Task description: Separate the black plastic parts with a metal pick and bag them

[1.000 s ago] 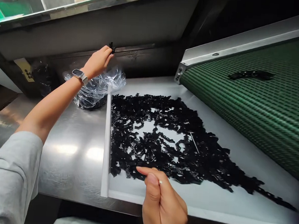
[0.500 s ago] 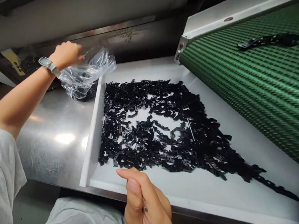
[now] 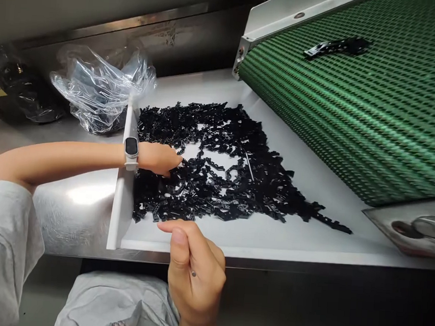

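My left hand [image 3: 159, 158], with a pale watch [image 3: 131, 150] on its wrist, reaches over the tray wall into a spread of small black parts [image 3: 234, 193]. Its fingers point down among the parts; the back of the hand hides most of them, so I cannot tell whether they grip one. In front of the tray, my right hand [image 3: 198, 270] is closed with thumb and forefinger pressed together. A small round grey end, like that of a thin rod [image 3: 193, 274], shows between its curled fingers; the rest is hidden. The parts lie flat and heaped in the white tray [image 3: 213, 239].
A clear plastic bag [image 3: 100, 92] with dark contents stands beyond the tray's left wall. Another dark bag [image 3: 33, 92] lies farther left. A green conveyor belt [image 3: 335, 101] slopes above the right side, carrying one black part [image 3: 337, 46]. A metal bracket [image 3: 416, 227] juts in at right.
My left hand has moved from the plastic bag down into the black parts in the tray. The bag now stands free of it. My right hand keeps its closed shape. The view has shifted right.
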Demonstrator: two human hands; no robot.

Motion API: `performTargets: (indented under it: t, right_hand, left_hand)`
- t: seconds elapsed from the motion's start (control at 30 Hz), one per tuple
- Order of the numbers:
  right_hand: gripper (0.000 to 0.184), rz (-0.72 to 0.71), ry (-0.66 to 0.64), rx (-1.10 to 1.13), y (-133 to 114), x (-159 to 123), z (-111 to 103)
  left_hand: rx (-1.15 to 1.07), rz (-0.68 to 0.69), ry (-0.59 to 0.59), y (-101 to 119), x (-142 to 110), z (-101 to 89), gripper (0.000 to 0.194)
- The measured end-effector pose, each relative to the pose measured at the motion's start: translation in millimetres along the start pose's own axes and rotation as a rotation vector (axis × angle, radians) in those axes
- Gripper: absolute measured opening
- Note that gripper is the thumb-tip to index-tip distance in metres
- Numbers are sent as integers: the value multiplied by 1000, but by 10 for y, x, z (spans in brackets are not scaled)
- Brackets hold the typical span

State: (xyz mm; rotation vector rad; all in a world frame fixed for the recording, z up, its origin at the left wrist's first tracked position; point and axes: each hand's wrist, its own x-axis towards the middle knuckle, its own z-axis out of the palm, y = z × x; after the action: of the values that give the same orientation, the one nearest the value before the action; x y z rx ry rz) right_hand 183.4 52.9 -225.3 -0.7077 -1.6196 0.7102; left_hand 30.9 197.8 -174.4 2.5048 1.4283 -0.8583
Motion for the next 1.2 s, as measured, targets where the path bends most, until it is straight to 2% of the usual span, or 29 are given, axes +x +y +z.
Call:
performTargets:
  t: [0.2, 0.47, 0.7, 0.8, 0.93, 1.03, 1.07, 1.2]
  right_hand:
    - [23, -8, -3, -37, -11, -2, 0]
    - [23, -49, 23, -80, 14, 7, 20]
    - [23, -59, 43, -123, 33, 10, 23]
    - [24, -49, 55, -125, 45, 20, 22]
    - [23, 11, 69, -118, 44, 77, 64]
    - [10, 88, 74, -101, 21, 146, 144]
    - [6, 103, 57, -87, 8, 165, 176]
    - [8, 86, -75, -5, -83, 174, 279]
  left_hand:
    - [-59, 24, 13, -69, -152, -41, 39]
    - [-218, 33, 242, -336, -228, -23, 45]
    - [-695, 166, 441, -506, -468, 10, 35]
    - [-964, 135, 448, -539, -560, 96, 38]
    - [-1386, 62, 476, -382, -767, 205, 42]
    - [-1612, 120, 494, -111, -1016, 279, 43]
    - [-1678, 145, 500, -13, -1103, 312, 42]
    - [-1929, 205, 608, 301, -1384, 518, 37]
